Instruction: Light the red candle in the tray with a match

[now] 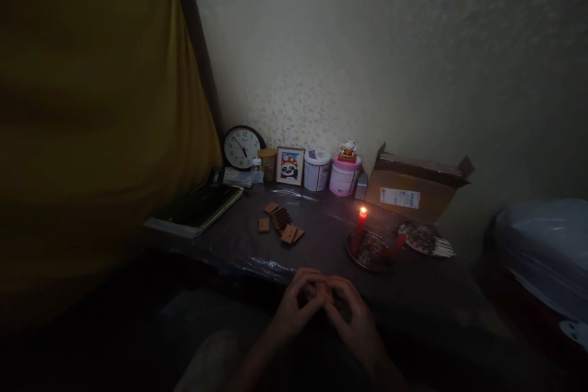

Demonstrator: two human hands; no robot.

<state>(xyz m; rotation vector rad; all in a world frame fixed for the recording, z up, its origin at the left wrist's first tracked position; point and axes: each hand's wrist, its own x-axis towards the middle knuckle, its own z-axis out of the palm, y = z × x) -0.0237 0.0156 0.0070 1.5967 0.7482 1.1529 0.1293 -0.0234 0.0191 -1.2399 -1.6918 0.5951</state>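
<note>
- Fingertips meet, left hand (294, 305) against right hand (354, 313); cannot tell what they clamp.
- Table (316, 251) edge nearby.
- Brown tiles (288, 233) ahead-left, plate (351, 255) ahead-right; tabletop stretches between.

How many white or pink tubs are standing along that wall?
2: a white tub right of the panda picture, and a pink tub beside it, under a cat figurine. The cardboard box could hide more.

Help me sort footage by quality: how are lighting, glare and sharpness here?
Head view: dim overall, the candle flame the brightest spot; head view: glare streaks on the plastic table cover; head view: left hand and right hand shadowed, detail between them unclear.
</note>
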